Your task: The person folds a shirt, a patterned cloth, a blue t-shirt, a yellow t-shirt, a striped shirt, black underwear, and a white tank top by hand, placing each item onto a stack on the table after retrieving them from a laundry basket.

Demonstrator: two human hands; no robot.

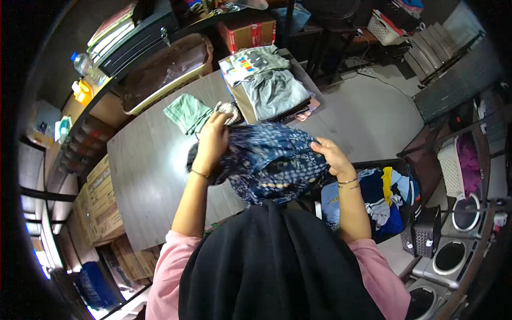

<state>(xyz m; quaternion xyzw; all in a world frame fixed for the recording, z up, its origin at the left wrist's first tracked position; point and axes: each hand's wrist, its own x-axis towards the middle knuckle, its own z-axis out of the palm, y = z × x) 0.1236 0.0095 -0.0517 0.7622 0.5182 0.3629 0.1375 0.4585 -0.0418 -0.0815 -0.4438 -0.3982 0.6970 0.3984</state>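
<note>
A dark blue patterned garment [282, 154] is stretched between my two hands, over the near part of the grey table [144, 186]. My left hand [213, 140] is closed on its left side, where the cloth looks bunched and slightly blurred. With thumb on top, my right hand [332, 156] pinches its upper right edge. Just beyond my left hand lie a folded green cloth [188, 113] and a small patterned cloth [228, 111]. Farther back is a stack of folded clothes, with a grey garment [274, 92] and a printed white shirt [253, 63] on top.
To my right stands a container of mixed clothes [384, 200]. A brown basket [165, 74] and a cardboard box [248, 34] border the table's far side. Washing machines [449, 257] line the far right, and cartons [101, 200] stand at left.
</note>
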